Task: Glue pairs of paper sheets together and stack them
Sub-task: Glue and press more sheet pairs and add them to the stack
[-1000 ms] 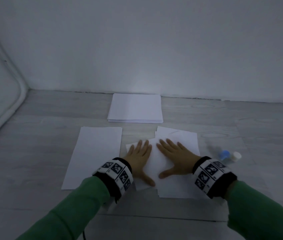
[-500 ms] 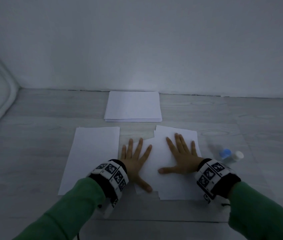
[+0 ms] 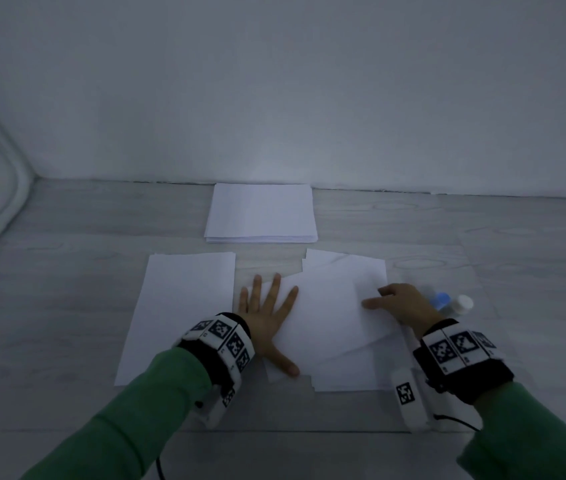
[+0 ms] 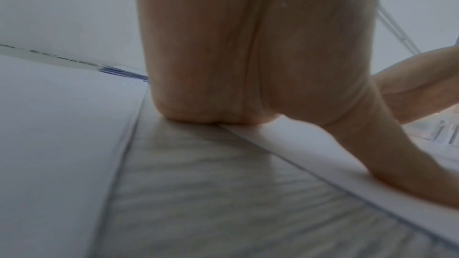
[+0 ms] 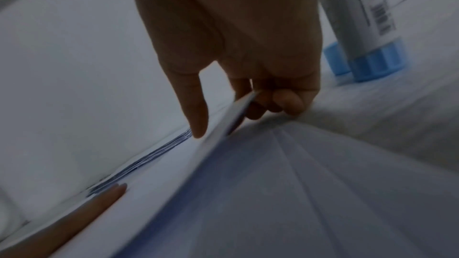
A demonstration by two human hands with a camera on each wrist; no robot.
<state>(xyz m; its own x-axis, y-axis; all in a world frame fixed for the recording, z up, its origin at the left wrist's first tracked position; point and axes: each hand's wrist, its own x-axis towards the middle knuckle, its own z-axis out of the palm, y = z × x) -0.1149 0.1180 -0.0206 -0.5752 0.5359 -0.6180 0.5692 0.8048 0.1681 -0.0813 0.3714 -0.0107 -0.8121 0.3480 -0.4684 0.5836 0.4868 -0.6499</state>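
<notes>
White paper sheets (image 3: 330, 317) overlapped askew, right edge lifted; neat stack (image 3: 261, 213) behind; glue stick (image 3: 447, 301) lying at right.

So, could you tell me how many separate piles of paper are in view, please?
3: a neat stack by the far wall, a flat pile at the left, and a loose pile in the middle. More sheets may be hidden underneath.
</notes>
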